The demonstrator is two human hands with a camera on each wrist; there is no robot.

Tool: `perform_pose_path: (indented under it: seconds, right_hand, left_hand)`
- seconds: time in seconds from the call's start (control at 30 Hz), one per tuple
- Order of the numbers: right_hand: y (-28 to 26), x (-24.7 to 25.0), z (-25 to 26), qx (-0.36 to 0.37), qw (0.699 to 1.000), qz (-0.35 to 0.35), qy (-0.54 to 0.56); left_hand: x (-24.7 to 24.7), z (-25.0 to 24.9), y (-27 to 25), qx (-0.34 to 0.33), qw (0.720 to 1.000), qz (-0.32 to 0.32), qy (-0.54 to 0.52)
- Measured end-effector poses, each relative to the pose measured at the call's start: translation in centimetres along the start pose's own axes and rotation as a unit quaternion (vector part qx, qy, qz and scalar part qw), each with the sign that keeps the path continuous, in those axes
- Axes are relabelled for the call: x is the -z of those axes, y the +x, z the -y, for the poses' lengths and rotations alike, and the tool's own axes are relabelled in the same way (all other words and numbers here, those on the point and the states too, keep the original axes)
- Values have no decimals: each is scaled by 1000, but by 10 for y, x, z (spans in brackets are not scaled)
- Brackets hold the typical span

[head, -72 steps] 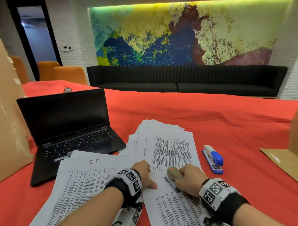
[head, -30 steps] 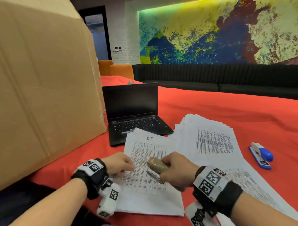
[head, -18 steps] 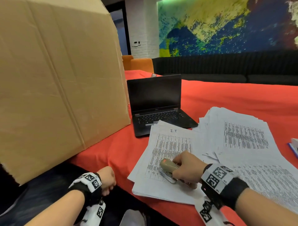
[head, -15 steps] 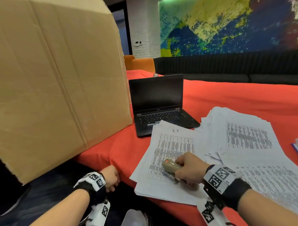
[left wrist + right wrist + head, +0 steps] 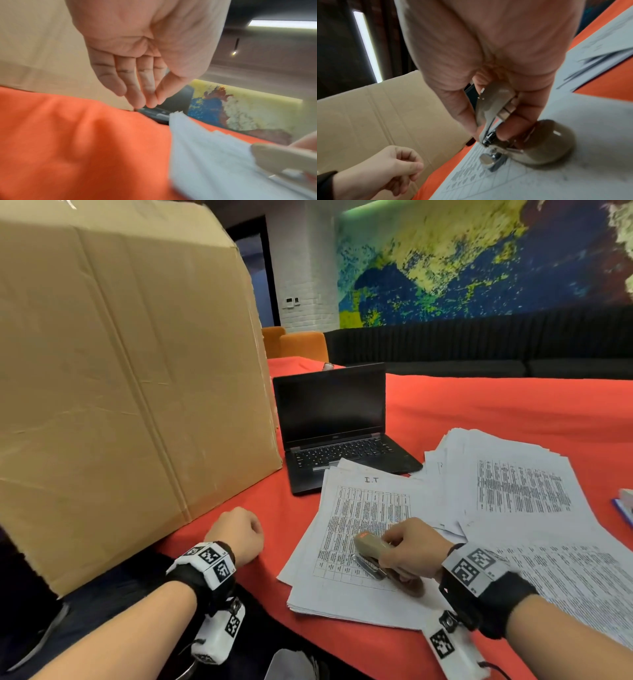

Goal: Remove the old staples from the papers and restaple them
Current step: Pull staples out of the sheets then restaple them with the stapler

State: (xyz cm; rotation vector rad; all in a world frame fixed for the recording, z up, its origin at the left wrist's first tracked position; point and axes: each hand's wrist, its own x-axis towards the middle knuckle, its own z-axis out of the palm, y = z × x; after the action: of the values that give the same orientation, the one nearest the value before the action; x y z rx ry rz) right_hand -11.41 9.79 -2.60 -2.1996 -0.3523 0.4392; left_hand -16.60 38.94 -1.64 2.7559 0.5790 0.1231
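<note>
The right hand's fingers (image 5: 510,125) and thumb curl around a beige stapler (image 5: 371,546), which that right hand (image 5: 409,549) holds with its metal nose down on the nearest stack of papers (image 5: 359,529). In the right wrist view the stapler's base (image 5: 544,142) rests on the printed table of the top sheet, while the upper arm is pinched between thumb and forefinger. That stack, headed "I.T", lies at the near edge of the red tablecloth (image 5: 496,412). The left hand (image 5: 239,534) hangs over the cloth just left of the stack, touching no paper; its fingers (image 5: 135,88) are loosely curled toward the thumb and hold nothing. A second, fanned pile of printed sheets (image 5: 513,484) lies to the right, overlapping the first. Behind the papers stands an open black laptop (image 5: 335,422) with a dark screen, and a large cardboard box (image 5: 120,378) stands just beside it on the left. A blue and white stapler (image 5: 625,503) shows at the right edge.
</note>
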Motion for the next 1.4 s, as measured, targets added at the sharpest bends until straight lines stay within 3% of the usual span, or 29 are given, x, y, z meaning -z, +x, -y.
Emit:
perform_pose_path:
  seconds: [0.13,0.33,0.53,0.63,0.77,0.87,0.97,1.03,1.1,1.27,1.33,1.4]
  right_hand:
    - [-15,17,-13,-5,997,-59,48]
    - [-46,66,-66,-41,979,-162,115]
    - [-87,138,-137,-121,938,-263,191]
    - [-105,166,-173,-161,911,-328,192]
    - [-120,197,-196,-215,893,-378,115]
    - [-118,224,-203,-274,878,-393,-21]
    - [-114,236,-196,-316,839,-400,-188]
    - [-109,234,-187,-269,851,-383,-238]
    - [-108,228,-172,-198,890,-338,-235]
    - [-117,222,-162,-169,953,-239,-83]
    - [-122,221,-166,-159,960,-229,-36]
    - [-128,220,-168,-168,962,-207,-64]
  left_hand:
    - [7,-58,-8,-56,996,-15,-72]
    - [-23,-167,-17,-178,968,131,-117]
    - [-72,-272,-19,-257,942,173,-132]
    - [-97,-306,-13,-283,939,189,-54]
    - [-117,-331,-5,-284,933,215,61]
    - [-123,-340,2,-282,930,204,115]
    - [-122,-348,2,-278,925,222,133]
    - [-122,-350,3,-270,927,240,100]
    - [-120,-349,4,-274,926,255,38]
    - [-108,-338,17,-339,899,262,-85]
    - [-103,-333,17,-309,890,272,-193]
    - [-100,-328,14,-247,859,297,-337]
